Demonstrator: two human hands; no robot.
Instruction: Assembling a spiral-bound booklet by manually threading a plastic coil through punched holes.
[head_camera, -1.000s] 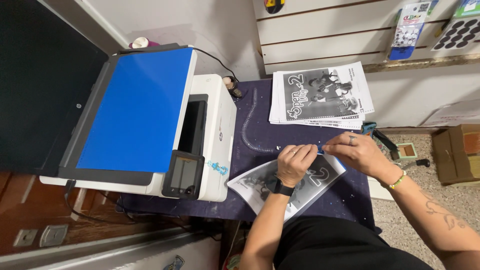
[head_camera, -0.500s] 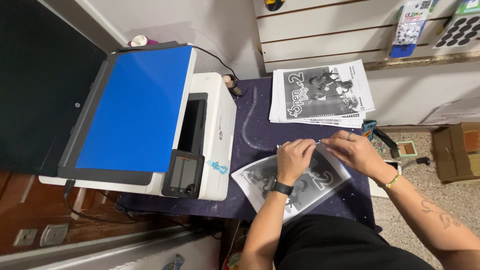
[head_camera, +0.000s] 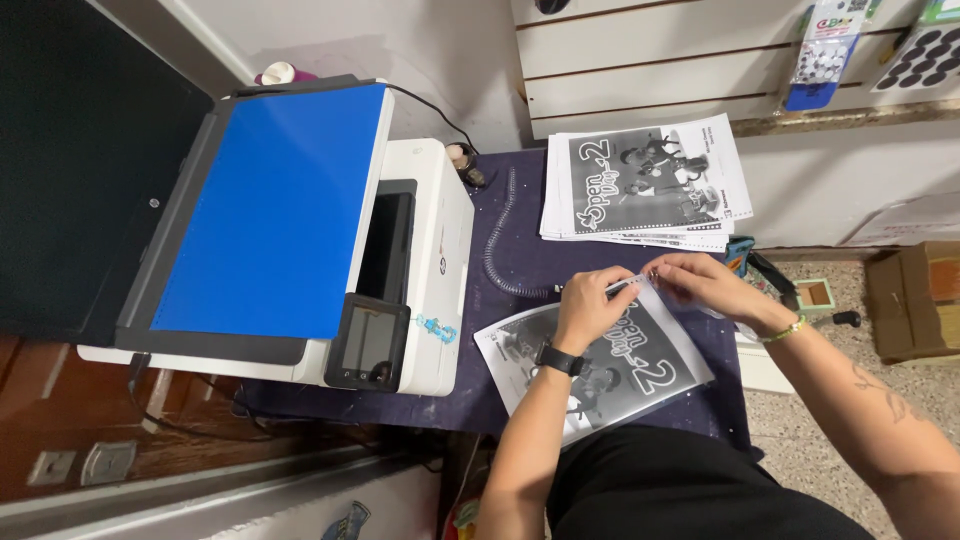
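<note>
Your left hand (head_camera: 592, 303), a black watch on its wrist, is curled down on the upper edge of the printed booklet (head_camera: 600, 365), fingers closed on that edge. Your right hand (head_camera: 705, 283) meets it there, fingertips pinched on the same edge. That booklet lies tilted on the dark tabletop (head_camera: 500, 380), just right of the white printer (head_camera: 420, 270); a clear spiral coil (head_camera: 500, 240) lies beyond it, beside a stack of printed booklets (head_camera: 645, 185)

printed booklet (head_camera: 600, 365) | black-and-white cover, face up, tilted | flat on dark tablecloth, just right of the white printer (head_camera: 440, 260)
</note>
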